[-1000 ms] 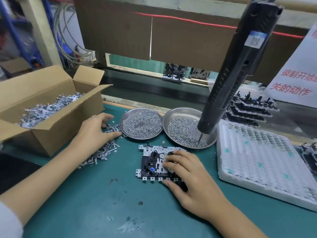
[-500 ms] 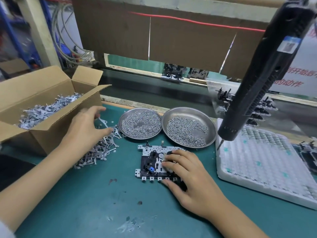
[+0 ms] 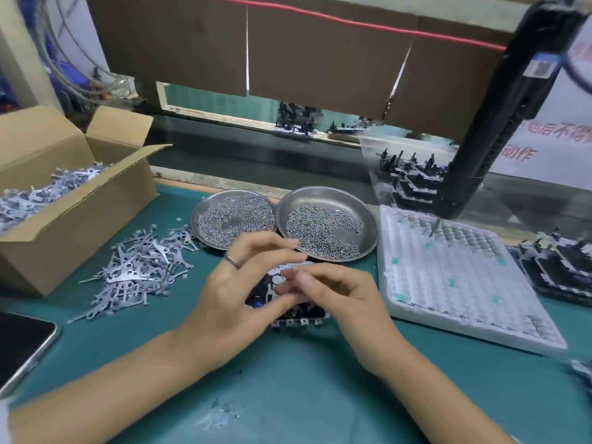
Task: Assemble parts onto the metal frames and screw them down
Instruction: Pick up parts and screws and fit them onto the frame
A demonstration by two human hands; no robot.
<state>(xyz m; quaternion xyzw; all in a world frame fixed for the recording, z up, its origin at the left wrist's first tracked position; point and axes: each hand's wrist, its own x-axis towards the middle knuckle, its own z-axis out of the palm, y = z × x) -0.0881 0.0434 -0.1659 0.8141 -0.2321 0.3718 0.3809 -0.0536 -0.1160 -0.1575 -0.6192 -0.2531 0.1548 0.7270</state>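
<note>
Metal frame [image 3: 290, 302] lies flat on the green tabletop [image 3: 288, 379] at the centre of the picture, just below the two steel dishes, and most of it is hidden under the two hands. The left hand [image 3: 237, 293] comes in from the lower left with its fingers [image 3: 272, 243] spread and gently curved above the frame, thumb reaching toward its middle; whether they pinch a small part cannot be told. The right hand [image 3: 333, 294] comes in from the lower right with its fingers [image 3: 298, 278] curled together over the frame's middle, apparently pressing or pinching something small there, though blur hides what. This looks like the fitting step: a small part being seated on the frame before any screw goes in. The next move would call for a screw from the right dish [image 3: 326, 224] and the hanging electric screwdriver [image 3: 499, 116] at the upper right, whose tip now hangs over the white tray [image 3: 455, 277], well apart from the frame. As far as the uncovered part shows, the frame's tabbed edge [image 3: 296, 322] faces the lower edge of the picture, and its long axis seems to run left to right. Loose stamped levers [image 3: 137, 270] lie scattered at the left, beside the cardboard box [image 3: 73, 200].
</note>
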